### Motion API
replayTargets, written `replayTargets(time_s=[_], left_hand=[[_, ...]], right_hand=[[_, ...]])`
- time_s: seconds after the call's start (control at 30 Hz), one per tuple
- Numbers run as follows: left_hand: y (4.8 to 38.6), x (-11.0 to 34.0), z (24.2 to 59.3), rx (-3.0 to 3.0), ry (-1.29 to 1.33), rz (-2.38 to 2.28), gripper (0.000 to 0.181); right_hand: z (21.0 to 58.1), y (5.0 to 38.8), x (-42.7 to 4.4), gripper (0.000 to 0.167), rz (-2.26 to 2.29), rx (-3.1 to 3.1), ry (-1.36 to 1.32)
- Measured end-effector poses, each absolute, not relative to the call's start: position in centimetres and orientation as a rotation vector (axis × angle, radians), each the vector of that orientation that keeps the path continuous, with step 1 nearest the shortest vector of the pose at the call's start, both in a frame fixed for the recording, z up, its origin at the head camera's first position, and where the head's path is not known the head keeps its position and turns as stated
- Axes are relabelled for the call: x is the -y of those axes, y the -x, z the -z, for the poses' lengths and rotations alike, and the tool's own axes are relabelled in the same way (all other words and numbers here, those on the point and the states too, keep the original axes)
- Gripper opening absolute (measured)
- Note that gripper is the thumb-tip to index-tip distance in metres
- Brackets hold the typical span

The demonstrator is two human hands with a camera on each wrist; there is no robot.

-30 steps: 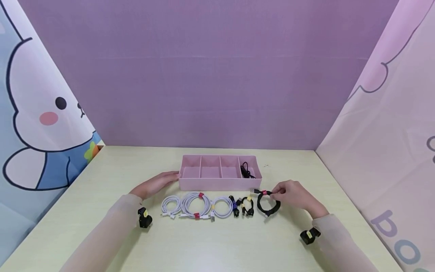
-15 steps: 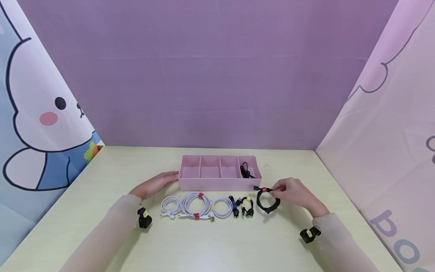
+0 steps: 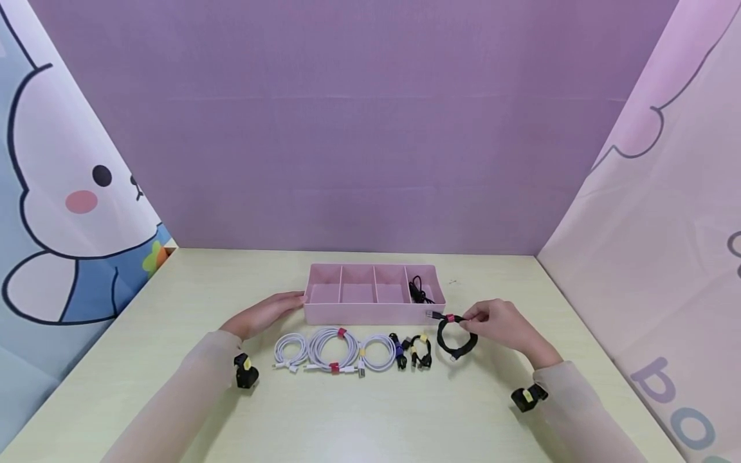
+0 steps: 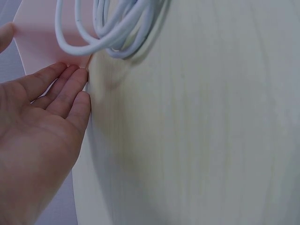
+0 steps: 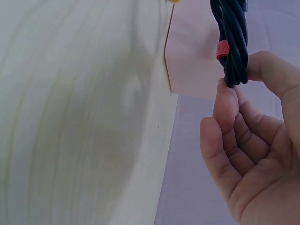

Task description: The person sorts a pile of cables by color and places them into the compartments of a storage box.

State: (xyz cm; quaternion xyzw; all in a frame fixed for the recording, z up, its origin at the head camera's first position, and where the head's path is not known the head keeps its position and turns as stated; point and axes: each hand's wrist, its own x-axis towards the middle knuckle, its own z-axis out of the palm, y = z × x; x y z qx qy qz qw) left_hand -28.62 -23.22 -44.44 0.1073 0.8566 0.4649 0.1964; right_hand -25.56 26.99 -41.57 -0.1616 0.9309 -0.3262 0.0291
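My right hand [image 3: 502, 326] pinches a coiled black USB cable [image 3: 460, 352] with a red tie, between thumb and fingers. The coil is held up off the table near the box's front right corner; in the right wrist view its strands [image 5: 236, 42] hang from the fingertips. My left hand [image 3: 265, 315] rests its fairly straight fingers against the left end of a pink divided box [image 3: 373, 314]. In the left wrist view those fingers [image 4: 70, 96] touch the box wall. Inside the box's rightmost compartment lies another black cable [image 3: 417, 292].
Before the box lie a small white cable coil [image 3: 280, 350], a larger white coil [image 3: 313, 350] with red ties, and a white coil [image 3: 393, 352] with a yellow tie. Right of them are a blue-tied dark cable [image 3: 401, 350] and a yellow-tied black cable [image 3: 427, 360].
My right hand has raised the black USB cable slightly and brought it a little nearer the box. The left hand keeps its place at the box's end.
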Motion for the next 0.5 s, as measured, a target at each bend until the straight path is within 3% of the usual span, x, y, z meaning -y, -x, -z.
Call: replayTargets(time_s=[0.5], left_hand=[[28.66, 23.22, 44.54, -2.403, -0.298, -1.305, 0.073]], right_hand=[[40.69, 25.69, -26.80, 0.018, 1.061, -2.893, 0.502]])
